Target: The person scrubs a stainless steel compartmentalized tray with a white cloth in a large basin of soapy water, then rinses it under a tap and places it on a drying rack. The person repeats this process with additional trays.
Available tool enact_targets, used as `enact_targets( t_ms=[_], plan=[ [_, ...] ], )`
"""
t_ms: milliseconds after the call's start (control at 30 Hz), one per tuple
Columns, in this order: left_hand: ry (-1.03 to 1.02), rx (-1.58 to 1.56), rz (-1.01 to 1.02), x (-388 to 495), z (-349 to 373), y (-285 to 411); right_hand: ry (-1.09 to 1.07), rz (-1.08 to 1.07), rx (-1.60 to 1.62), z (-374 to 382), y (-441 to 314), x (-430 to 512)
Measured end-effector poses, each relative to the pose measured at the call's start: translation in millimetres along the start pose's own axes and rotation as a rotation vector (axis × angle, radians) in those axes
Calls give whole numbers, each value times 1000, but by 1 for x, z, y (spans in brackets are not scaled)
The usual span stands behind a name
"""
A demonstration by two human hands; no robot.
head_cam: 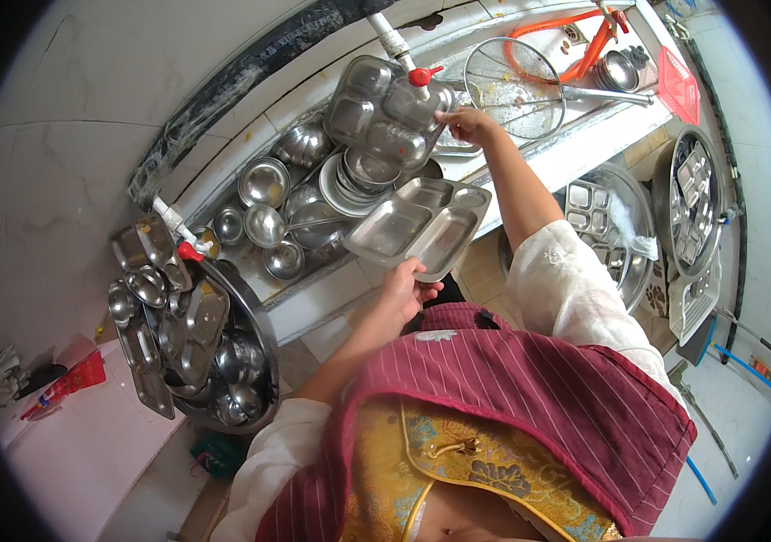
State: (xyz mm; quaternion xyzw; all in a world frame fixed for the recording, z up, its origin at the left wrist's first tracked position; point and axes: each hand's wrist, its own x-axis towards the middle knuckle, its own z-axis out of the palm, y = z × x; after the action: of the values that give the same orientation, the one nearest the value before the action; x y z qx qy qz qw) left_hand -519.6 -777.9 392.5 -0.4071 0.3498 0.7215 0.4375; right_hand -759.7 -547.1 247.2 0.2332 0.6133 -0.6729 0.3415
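My left hand (406,295) grips the near edge of a stainless steel compartment tray (396,227), held in front of the basin. The tray's hollows face up. Further off, my right hand (468,126) has its fingers closed on the right edge of another compartment tray (365,112), which is tilted over the dishes beneath a red-handled tap (421,76). Below and left of that tray are stacked metal bowls (372,166) and a steel ladle (267,225). Part of the stack is hidden by the two trays.
A round wire-mesh skimmer (514,88) and an orange hose (585,64) lie right of the taps. At left, a large metal basin (263,379) is heaped with trays and bowls. More trays fill round tubs (636,271) on the right. A pink basket (678,88) stands at the ledge's end.
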Motion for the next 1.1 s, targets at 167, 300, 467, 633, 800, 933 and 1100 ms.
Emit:
enact_targets(
  t_ms=[167, 300, 467, 633, 800, 933, 1100],
  plan=[
    [-8, -48, 6, 2, 4, -1, 81, -395, 379, -7, -14, -18],
    [-16, -42, 6, 6, 4, -1, 218, -559, 773, 26, 8, -27],
    [-23, -30, 3, 6, 4, -1, 304, -671, 815, 48, 11, -44],
    [18, 22, 18, 0, 13, 3, 633, -834, 167, -4, -20, -156],
    [-63, -10, -20, 0, 20, 10, 1161, -698, -614, -70, 9, -307],
    [-63, 20, 0, 0, 21, 12, 1399, -526, -862, -126, 61, -326],
    [40, -22, -87, 4, 21, 30, 1649, -462, -1002, -166, 95, -262]
  ],
)
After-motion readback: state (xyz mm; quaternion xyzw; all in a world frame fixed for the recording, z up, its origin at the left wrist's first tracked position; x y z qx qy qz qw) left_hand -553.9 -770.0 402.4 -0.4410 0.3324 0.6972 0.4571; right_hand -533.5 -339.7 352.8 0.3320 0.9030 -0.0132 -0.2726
